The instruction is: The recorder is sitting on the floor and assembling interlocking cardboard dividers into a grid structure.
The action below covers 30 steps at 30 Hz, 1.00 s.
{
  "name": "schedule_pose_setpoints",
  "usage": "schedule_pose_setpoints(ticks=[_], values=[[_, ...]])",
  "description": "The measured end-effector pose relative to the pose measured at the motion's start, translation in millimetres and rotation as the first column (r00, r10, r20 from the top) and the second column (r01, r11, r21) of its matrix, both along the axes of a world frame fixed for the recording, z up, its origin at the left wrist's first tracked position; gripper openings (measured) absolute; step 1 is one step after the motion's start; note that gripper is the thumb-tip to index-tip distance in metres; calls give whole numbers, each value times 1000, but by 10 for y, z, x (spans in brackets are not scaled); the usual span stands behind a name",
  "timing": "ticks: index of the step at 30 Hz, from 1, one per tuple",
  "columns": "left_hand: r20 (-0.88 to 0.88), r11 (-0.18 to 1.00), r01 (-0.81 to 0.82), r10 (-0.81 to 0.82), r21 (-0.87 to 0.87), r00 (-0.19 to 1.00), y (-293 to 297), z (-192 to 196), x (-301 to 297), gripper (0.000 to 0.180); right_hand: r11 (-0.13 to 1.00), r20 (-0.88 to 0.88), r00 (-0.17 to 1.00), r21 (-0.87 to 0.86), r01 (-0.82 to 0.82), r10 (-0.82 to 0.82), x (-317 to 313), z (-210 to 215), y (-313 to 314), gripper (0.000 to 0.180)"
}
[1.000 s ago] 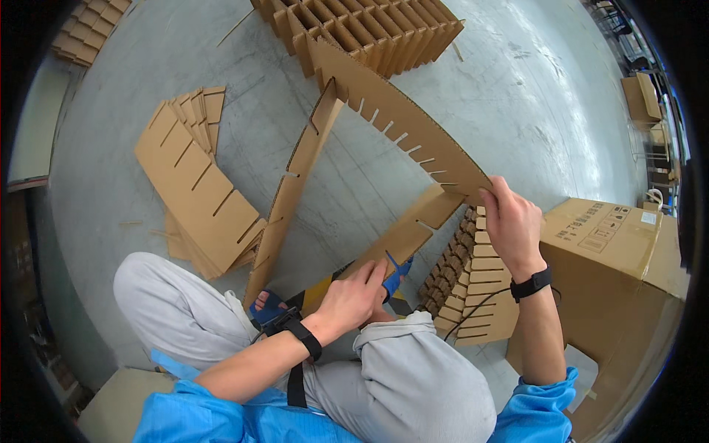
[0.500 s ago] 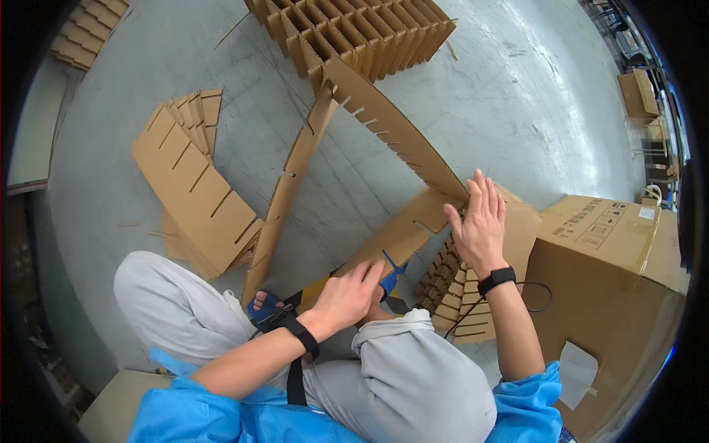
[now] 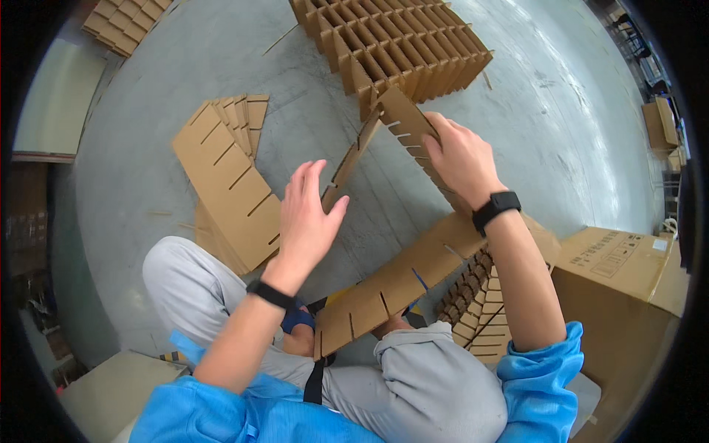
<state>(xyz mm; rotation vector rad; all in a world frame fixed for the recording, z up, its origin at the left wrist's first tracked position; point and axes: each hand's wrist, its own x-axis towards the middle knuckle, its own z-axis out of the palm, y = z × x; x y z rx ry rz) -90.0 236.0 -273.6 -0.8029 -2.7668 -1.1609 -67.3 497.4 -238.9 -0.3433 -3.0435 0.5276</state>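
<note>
Three slotted cardboard strips stand or lean in a rough triangle before me. My right hand [image 3: 465,164] is closed over the upper edge of the right strip [image 3: 403,122], its thumb on the slotted side. My left hand [image 3: 306,221] is open, thumb apart from the fingers, at the near end of the left strip [image 3: 356,151]; whether it touches is hard to tell. The near strip [image 3: 365,310] lies tilted across my foot and lower leg, slots upward, with neither hand on it. At the far corner the left and right strips meet.
An assembled cardboard divider grid [image 3: 413,52] stands beyond the far corner. Flat slotted sheets [image 3: 225,184] are stacked on the left. More slotted pieces [image 3: 480,310] lie right of my knee, beside a large cardboard box [image 3: 613,258]. Another stack [image 3: 129,22] is at the far left.
My left hand has left the near strip and risen toward the left strip. My right hand has moved farther along the right strip and closed on it. The near strip now lies lower.
</note>
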Motion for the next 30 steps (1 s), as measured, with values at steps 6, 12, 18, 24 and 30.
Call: schedule_pose_setpoints(ticks=[6, 12, 18, 24, 30], values=[[376, 954, 199, -104, -224, 921, -419, -614, -21, 40, 991, -39, 994, 91, -96, 100, -177, -198, -125, 10], [468, 958, 145, -12, -248, 884, -353, -404, 143, 41, 956, -114, 963, 197, -218, 244, -281, -145, -165, 4], [480, 970, 91, 28, -224, 877, -329, -448, 207, 44, 957, 34, 972, 175, -234, 231, -619, -21, -362, 9], [486, 954, 110, 41, -279, 873, -384, -303, 182, 47, 974, -17, 974, 38, -223, 224, -670, -9, -242, 12], [472, 938, 111, 61, -328, 880, -358, -307, 207, 48, 933, 26, 941, 123, -338, 337, -845, -187, -296, 13]])
